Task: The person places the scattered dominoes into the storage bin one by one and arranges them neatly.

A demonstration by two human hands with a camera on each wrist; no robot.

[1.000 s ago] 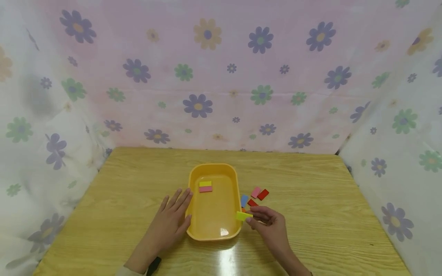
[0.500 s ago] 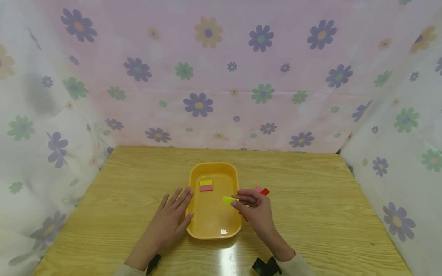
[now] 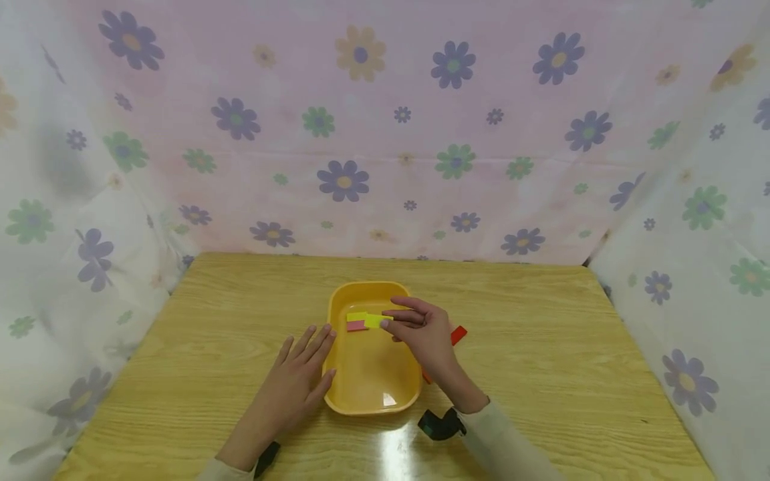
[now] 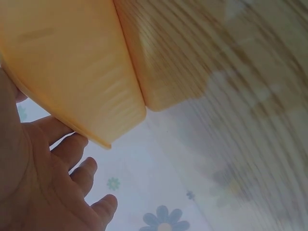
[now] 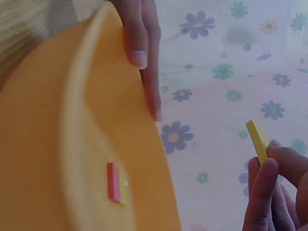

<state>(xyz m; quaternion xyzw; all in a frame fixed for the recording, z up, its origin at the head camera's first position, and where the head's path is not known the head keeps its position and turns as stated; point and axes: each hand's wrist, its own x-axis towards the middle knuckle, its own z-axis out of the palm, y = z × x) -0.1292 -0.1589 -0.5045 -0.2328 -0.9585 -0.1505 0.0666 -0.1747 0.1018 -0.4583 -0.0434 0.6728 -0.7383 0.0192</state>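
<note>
Done: pink blk (image 3: 356,326) + yellow blk (image 3: 357,316) in tray (image 3: 361,387). R hand (image 3: 424,331) pinches 2nd yellow blk (image 3: 375,321), tray not yet reached. L hand (image 3: 295,384) fingers spread against tray. Remaining: red blk (image 3: 459,335), tabletop (image 3: 571,374).

From above, the head view looks forward and down over the counter (image 3: 541,374) to the flowered curtain (image 3: 385,140). Close and tilted, the left wrist view faces the outside of the yellow tray (image 4: 77,62), the right its inside; all three share it.
</note>
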